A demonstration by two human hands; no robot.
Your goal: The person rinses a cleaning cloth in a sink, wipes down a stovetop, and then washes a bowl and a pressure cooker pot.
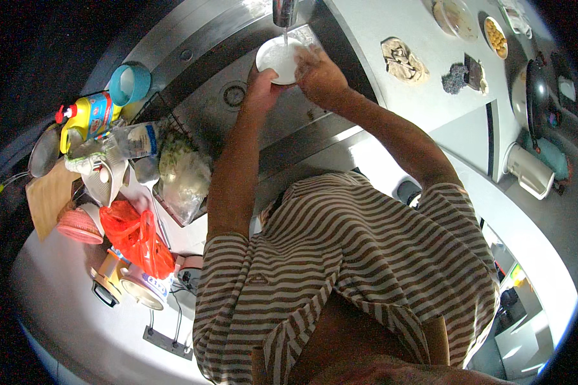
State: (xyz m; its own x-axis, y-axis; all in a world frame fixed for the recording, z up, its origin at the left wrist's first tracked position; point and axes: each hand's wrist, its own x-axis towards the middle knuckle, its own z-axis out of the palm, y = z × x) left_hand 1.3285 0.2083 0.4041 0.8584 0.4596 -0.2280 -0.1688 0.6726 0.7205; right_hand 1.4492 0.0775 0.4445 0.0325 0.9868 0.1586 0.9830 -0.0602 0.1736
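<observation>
A round white bowl (274, 60) is held over the stainless steel sink (197, 82), beneath the metal faucet (285, 13). A thin stream of water runs down into it. My left hand (264, 85) grips the bowl from its lower left, thumb over the near rim. At the right rim is my right hand (321, 74), its fingers blurred and partly over the bowl's edge. Whether those fingers grip or only touch it cannot be told. A round drain (234, 95) shows left of my left hand.
Left of the sink stand a blue cup (130, 84), a yellow pump bottle (89, 118), a bagged green vegetable (183, 178) and a red plastic bag (135, 236). Rightward on the counter lie a crumpled cloth (404, 61), a dark scouring pad (455, 78) and a bowl of yellowish food (496, 38).
</observation>
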